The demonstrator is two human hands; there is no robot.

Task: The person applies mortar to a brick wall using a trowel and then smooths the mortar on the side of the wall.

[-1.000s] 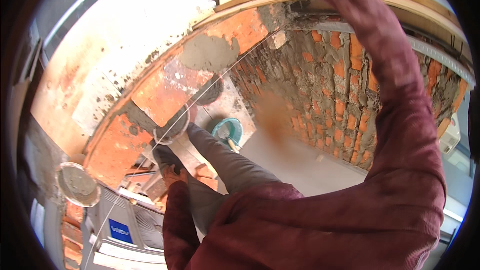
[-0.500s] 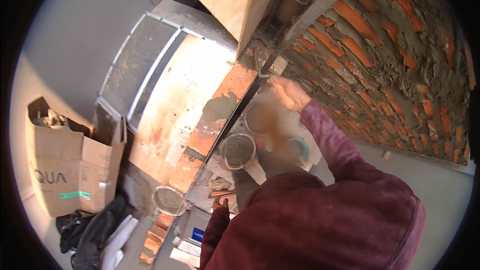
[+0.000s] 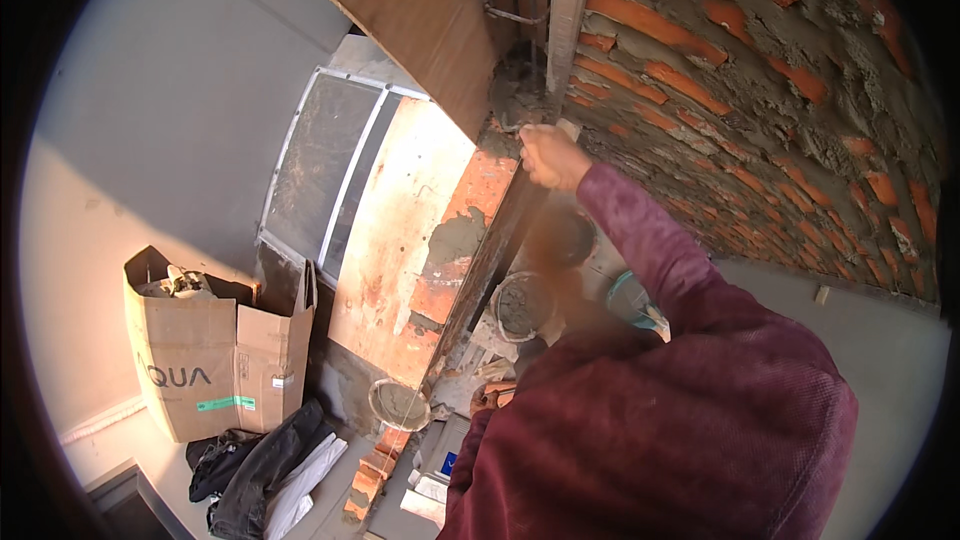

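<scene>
The right hand (image 3: 553, 157) is raised near the inner corner, its fingers curled in a fist around what looks like a trowel (image 3: 510, 127). Only a thin metal part of the tool shows, jutting from the knuckles toward 10 o'clock; the handle is hidden in the grip and the blade is hard to make out. At 11 o'clock from that fist, just beyond the tool, lies a rough mortar patch (image 3: 516, 90) in the corner. A pale block (image 3: 571, 128) sits close behind the hand at 1 o'clock.

The brick ledge (image 3: 480, 182) begins just beside the hand and runs down toward 7 o'clock, with a grey mortar smear (image 3: 458, 234) on top. The brick wall (image 3: 690, 85) stands at 2 to 3 o'clock. Below, a mortar bucket (image 3: 497, 318) stands near 6 o'clock and a teal basin (image 3: 613, 298) at 5.

The left hand (image 3: 483, 400) is low, near brick pieces (image 3: 506, 393) at 2 o'clock; I cannot tell whether it holds anything. A round mortar pan (image 3: 372, 402) lies at 9 o'clock from it.
</scene>
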